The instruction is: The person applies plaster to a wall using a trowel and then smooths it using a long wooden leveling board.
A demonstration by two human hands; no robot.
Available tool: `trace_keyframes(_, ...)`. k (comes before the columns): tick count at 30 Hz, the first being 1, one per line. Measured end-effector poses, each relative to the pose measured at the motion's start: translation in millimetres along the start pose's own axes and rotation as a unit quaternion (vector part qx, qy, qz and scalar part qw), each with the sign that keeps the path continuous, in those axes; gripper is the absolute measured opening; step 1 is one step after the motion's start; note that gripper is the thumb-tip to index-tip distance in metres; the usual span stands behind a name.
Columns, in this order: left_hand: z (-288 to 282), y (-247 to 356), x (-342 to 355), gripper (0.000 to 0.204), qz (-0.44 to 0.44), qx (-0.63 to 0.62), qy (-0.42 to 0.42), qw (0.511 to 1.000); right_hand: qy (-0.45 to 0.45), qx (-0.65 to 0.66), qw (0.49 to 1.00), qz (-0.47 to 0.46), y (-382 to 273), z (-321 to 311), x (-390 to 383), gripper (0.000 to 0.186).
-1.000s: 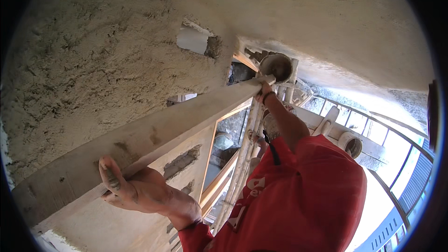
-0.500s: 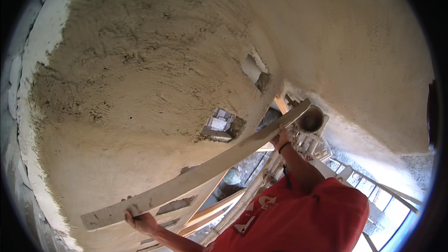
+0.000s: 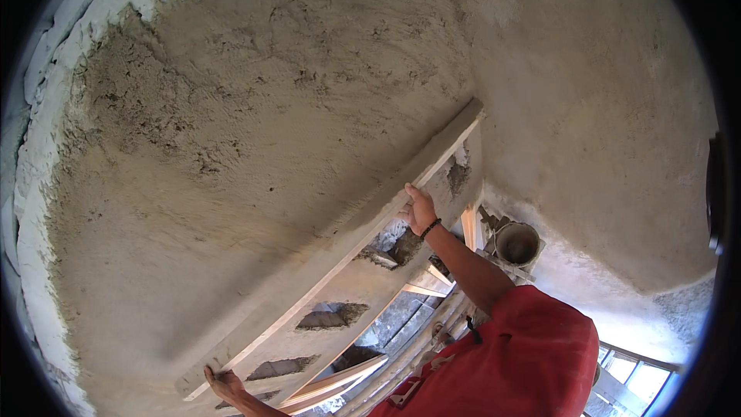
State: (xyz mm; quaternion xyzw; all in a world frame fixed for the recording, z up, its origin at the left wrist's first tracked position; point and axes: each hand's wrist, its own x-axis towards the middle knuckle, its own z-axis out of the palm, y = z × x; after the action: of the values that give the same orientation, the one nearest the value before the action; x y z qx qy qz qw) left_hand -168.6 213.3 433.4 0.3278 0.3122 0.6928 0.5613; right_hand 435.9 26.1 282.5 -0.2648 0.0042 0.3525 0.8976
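Note:
A long, straight wooden screed board [image 3: 309,283] lies slantwise along the freshly plastered wall [image 3: 255,154], its far end up near the corner and its near end low on the left. My left hand [image 3: 224,386] grips the board close to its lower end, fingers wrapped over the edge. Further up, my right hand [image 3: 419,210], with a dark bracelet at the wrist, is closed around the same edge. Above the board the plaster is rough, with dark crumbly patches toward the upper left. Several rectangular recesses, such as one hole [image 3: 332,315], show below it.
A round bucket [image 3: 517,244] stands at the right by the corner of the side wall [image 3: 594,123]. Beneath me run scaffold poles [image 3: 405,369] and light timber frames [image 3: 343,378]. At the left rim, the plaster ends in a ragged white edge [image 3: 38,216]. A barred window [image 3: 627,371] is at lower right.
The board has moved up, its far end rising from beside the bucket to the wall above the recesses. It now lies against the plaster. Both hands kept their grip.

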Motion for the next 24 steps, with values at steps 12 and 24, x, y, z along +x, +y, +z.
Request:
trace_keyframes(12, 3.9, -19.8, 48.0, 0.038, 0.004, 0.008, 0.011, 1.0, -0.029, -0.055, 0.991, -0.115, -13.6, 52.2, 15.0, 0.042)
trace_keyframes(24, 26.8, 30.3, 58.9, 0.036, 0.057, -0.023, 0.037, 0.997, -0.121, -0.174, 0.926, -0.313, -75.8, 198.9, -8.6, 0.035)
